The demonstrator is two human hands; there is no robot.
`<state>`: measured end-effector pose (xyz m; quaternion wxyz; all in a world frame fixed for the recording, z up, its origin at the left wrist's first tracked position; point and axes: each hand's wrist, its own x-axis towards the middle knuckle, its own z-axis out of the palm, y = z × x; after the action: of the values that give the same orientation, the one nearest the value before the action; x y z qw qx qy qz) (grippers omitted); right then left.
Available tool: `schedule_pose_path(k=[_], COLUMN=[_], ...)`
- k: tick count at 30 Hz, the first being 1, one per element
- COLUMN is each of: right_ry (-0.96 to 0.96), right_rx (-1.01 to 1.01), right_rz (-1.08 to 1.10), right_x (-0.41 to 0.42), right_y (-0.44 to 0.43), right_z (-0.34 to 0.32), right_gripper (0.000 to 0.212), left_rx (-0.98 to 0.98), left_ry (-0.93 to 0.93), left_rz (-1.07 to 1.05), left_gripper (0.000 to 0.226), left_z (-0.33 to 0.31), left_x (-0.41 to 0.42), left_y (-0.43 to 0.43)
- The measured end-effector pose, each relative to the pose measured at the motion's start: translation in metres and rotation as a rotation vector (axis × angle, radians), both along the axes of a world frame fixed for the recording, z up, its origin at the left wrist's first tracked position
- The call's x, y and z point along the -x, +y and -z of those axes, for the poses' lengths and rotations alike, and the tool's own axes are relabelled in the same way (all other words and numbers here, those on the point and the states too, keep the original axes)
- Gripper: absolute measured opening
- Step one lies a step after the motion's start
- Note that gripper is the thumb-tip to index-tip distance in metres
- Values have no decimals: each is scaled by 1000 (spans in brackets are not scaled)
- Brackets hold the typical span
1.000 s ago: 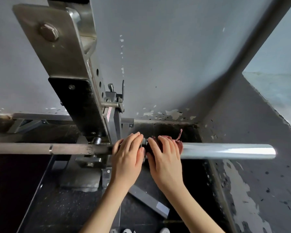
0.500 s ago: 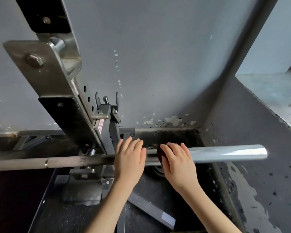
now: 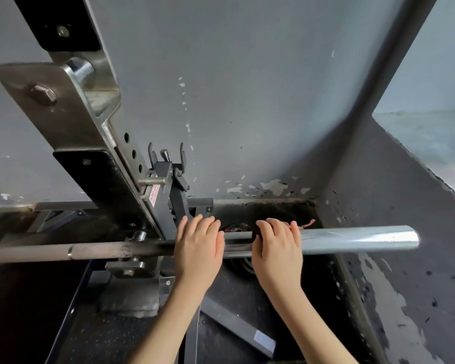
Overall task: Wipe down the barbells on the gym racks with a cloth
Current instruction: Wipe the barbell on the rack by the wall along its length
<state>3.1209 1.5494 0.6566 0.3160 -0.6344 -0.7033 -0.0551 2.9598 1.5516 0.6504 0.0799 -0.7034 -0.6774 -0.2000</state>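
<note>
With my left fingers (image 3: 202, 225) curled over the barbell (image 3: 352, 239) and my right fingers (image 3: 273, 227) clamping the red cloth (image 3: 307, 224) round it, a loosened grip could drop the cloth

cloth (image 3: 306, 224) mostly hidden under right hand (image 3: 277, 248) | barbell (image 3: 352, 239) cut by left edge | rack label (image 3: 155, 194) probably too small to read

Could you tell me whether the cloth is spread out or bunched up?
Bunched up: the cloth shows only as a small tuft past the right hand.

Glossy smooth metal barbell sleeve (image 3: 357, 239), dull grimy shaft (image 3: 37, 252), frayed reddish cloth (image 3: 306, 224)
</note>
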Motion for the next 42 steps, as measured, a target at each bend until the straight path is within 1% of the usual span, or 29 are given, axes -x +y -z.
schedule_pose_path(k=[2, 4, 5, 7, 9, 11, 12, 13, 15, 16, 17, 19, 21, 22, 23, 24, 26, 27, 29, 32, 33, 34, 35, 37, 38, 39, 40, 42], right_ry=[-15, -94, -136, -155, -77, 9, 25, 14, -62, -96, -120, -118, -48, -8, 24, 36, -22, -58, -79, 21, 57, 80, 71, -38, -97, -114, -85, 32], right_rx=[-5, 6, -2, -9, -5, 4, 23, 33, 26, 25, 26, 22, 24, 26, 29, 31, 39, 37, 29, 25, 26, 30, 32, 24, 15, 13, 14, 24], right_rz=[-124, -258, -267, -174, -19, 47, 20, -51, -204, -230, -213, -75, 66, 80, 49, -26, -187, -214, -156, 51, 71, 46, -27, -178, -192, -164, -103, 41], right_x=[12, 2, -10, -31, -33, -13, -1, 6, -1, -13, -26, -44, -38, -27, -15, -6, -12, -24, -50, -50, -40, -32, -28, -43, -57, -70, -78, -72], right_y=[-10, -14, -12, -6, 0, 0, -3, -7, -10, -9, -7, -4, -1, -1, -2, -4, -8, -7, -3, 2, 2, -1, -5, -12, -12, -11, -9, -3], right_z=[2, 5, 7, 8, 5, 2, 0, 2, 5, 6, 8, 7, 6, 4, 3, 2, 5, 5, 5, 5, 5, 7, 8, 12, 13, 13, 11, 9], right_gripper=[33, 35, 36, 35, 35, 33, 33, 34, 35, 36, 36, 34, 37, 37, 36, 36, 37, 37, 36, 34, 33, 34, 34, 37, 39, 39, 37, 36], left_rx=[10, 14, 7, -2, 1, 0, -3, -10, -20, -18, -12, 10, 21, 22, 22, 23, 26, 26, 29, 36, 31, 24, 16, 12, 14, 23, 38, 82], left_ry=[12, 21, 22, 31, 50, 63, 66, 75, 113, 128, 138, 156, 170, 176, 184, 193, 207, 207, 198, 199, 197, 197, 199, 217, 227, 230, 223, 188], left_rz=[-9, -11, -13, -19, -30, -48, -48, -33, 39, 70, 83, 72, 59, 58, 57, 58, 73, 80, 88, 89, 90, 91, 95, 124, 145, 165, 179, 185], left_gripper=[46, 46, 47, 48, 49, 48, 48, 48, 46, 46, 46, 49, 52, 52, 53, 53, 54, 54, 54, 55, 55, 56, 56, 55, 55, 55, 56, 60], left_z=[-1, 0, 0, 2, 2, 0, -2, -4, -6, -7, -8, -7, -4, -2, -2, -1, -1, -1, -1, 0, -1, -1, -2, -1, 0, 2, 3, 5], left_x=[-1, -1, -1, -1, -1, -3, -6, -9, -18, -23, -27, -32, -33, -32, -32, -31, -31, -31, -29, -29, -30, -30, -30, -30, -31, -35, -40, -51], left_y=[-1, -1, 0, 1, 0, 1, 2, 4, 9, 12, 15, 16, 16, 16, 16, 16, 15, 15, 14, 14, 14, 14, 14, 13, 12, 10, 8, 4])
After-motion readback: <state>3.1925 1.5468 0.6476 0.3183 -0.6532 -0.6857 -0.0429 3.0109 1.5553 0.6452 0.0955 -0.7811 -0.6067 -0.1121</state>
